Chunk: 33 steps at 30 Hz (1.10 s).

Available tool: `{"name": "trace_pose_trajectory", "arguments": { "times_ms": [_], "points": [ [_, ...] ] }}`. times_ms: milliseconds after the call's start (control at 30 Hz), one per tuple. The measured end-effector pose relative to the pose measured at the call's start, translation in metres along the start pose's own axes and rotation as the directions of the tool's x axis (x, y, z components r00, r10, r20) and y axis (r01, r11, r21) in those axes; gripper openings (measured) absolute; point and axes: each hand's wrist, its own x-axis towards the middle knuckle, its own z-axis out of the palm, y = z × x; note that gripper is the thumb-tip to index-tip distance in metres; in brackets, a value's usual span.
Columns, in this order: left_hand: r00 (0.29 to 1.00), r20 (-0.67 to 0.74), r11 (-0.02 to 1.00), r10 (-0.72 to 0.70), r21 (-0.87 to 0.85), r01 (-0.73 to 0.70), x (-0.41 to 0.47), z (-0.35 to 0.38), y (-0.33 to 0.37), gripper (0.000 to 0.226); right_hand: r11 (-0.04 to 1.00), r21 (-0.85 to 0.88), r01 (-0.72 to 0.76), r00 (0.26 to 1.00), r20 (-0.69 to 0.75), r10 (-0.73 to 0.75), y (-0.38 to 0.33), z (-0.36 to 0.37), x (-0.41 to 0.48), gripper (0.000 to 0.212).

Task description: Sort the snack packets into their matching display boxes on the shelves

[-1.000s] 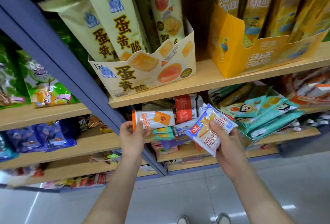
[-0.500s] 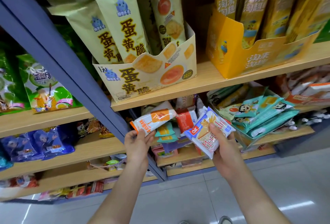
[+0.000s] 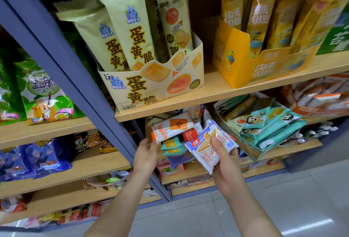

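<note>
My left hand grips the lower end of a white-and-orange snack packet, which tilts up to the right under the wooden shelf edge. My right hand holds a blue-and-white wafer packet with red lettering, thumb across its front. Behind both packets lies a mixed heap of small packets on the lower shelf. Right of my right hand a teal display box holds several teal packets. Further right an orange box holds white-and-orange packets.
Above stand a cream display box with tall cream bags and a yellow display box with yellow bags. A blue steel upright slants between the shelf bays. Left bay shelves carry green and blue bags. Grey tiled floor lies below.
The white-and-orange packet has gone up and to the right in my left hand, tilting from level to slanted. My right hand has kept the wafer packet nearly in place.
</note>
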Motion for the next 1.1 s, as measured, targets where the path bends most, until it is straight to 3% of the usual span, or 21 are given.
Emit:
{"name": "trace_pose_trajectory", "arguments": {
  "times_ms": [67,167,267,400,500,600,667,767,833,900,967,1033,1100],
  "points": [
    [0.969,-0.073,0.97,0.236,0.073,-0.231,-0.029,-0.007,0.01,0.031,0.998,-0.043,0.044,0.999,-0.01,-0.044,-0.001,0.002,-0.003,0.074],
    [0.89,0.269,0.927,0.37,-0.043,-0.372,-0.059,-0.002,0.041,0.046,0.986,-0.141,0.093,0.996,0.01,-0.093,0.004,0.008,-0.007,0.09],
    [0.8,0.52,0.954,0.299,-0.136,-0.268,-0.061,0.015,0.064,0.057,0.971,-0.21,0.111,0.992,0.079,-0.096,0.003,0.012,-0.013,0.089],
    [0.846,0.523,0.949,0.098,-0.305,0.079,-0.051,0.019,0.071,0.028,0.963,-0.265,0.047,0.98,0.199,0.007,-0.017,-0.001,-0.012,0.065],
    [0.844,0.536,0.895,0.011,-0.382,0.231,-0.046,0.023,0.076,0.016,0.961,-0.273,0.04,0.975,0.223,0.023,-0.026,-0.013,-0.008,0.043],
    [0.833,0.553,0.929,0.017,-0.317,0.192,-0.045,0.028,0.083,0.015,0.953,-0.283,0.109,0.981,0.187,-0.057,-0.026,-0.018,-0.005,0.042],
    [0.808,0.589,0.96,0.01,-0.232,0.158,-0.044,0.03,0.089,0.03,0.943,-0.3,0.146,0.98,0.175,-0.097,-0.026,-0.02,-0.001,0.047],
    [0.819,0.573,0.949,0.016,-0.267,0.169,-0.042,0.033,0.096,0.065,0.929,-0.327,0.172,0.981,0.147,-0.13,-0.026,-0.022,0.007,0.042],
    [0.874,0.481,0.956,0.075,-0.283,0.074,-0.039,0.036,0.099,0.077,0.915,-0.36,0.182,0.982,0.119,-0.148,-0.026,-0.022,0.012,0.035],
    [0.916,0.358,0.968,0.181,-0.229,-0.101,-0.033,0.037,0.098,0.068,0.915,-0.362,0.176,0.984,0.043,-0.173,-0.027,-0.025,0.016,0.032],
    [0.919,0.214,0.934,0.331,0.065,-0.351,-0.022,0.036,0.094,0.061,0.925,-0.344,0.163,0.98,-0.053,-0.192,-0.03,-0.034,0.021,0.031],
    [0.855,0.203,0.762,0.478,0.389,-0.518,-0.011,0.038,0.089,0.067,0.934,-0.323,0.155,0.973,-0.115,-0.202,-0.033,-0.045,0.023,0.031],
    [0.782,0.295,0.596,0.549,0.518,-0.613,-0.008,0.045,0.085,0.076,0.939,-0.315,0.142,0.97,-0.146,-0.196,-0.036,-0.051,0.023,0.035]
  ]
}}
